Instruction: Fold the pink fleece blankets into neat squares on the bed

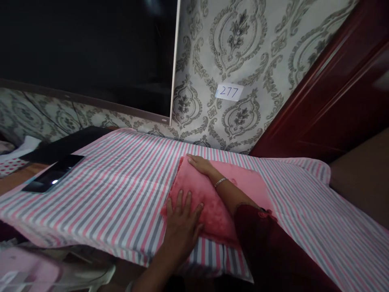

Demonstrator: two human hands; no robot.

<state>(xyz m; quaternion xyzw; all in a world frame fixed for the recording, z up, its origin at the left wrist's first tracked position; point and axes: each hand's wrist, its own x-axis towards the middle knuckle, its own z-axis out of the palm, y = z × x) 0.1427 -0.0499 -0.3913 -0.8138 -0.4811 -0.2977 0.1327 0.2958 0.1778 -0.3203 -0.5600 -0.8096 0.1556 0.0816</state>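
Observation:
A pink plush cloth (209, 202), perhaps a towel, lies partly folded on the striped table cover (121, 190). The folded part is fuzzy and darker, and a smoother, paler part extends to the right beneath my right forearm. My left hand (182, 219) rests on the near left part of the cloth, fingers spread and flat. Reaching across to its far left corner, my right hand (200, 164) lies over the edge with fingers stretched out. A bracelet circles that wrist. The right sleeve and forearm hide some of the cloth's middle and near right.
A dark phone (54, 174) lies on the left of the table beside a black flat object (69, 144). Behind stands a large television (91, 52). A paper label (229, 92) marked 277 is on the patterned wall. Dark red wooden furniture (313, 85) rises at right.

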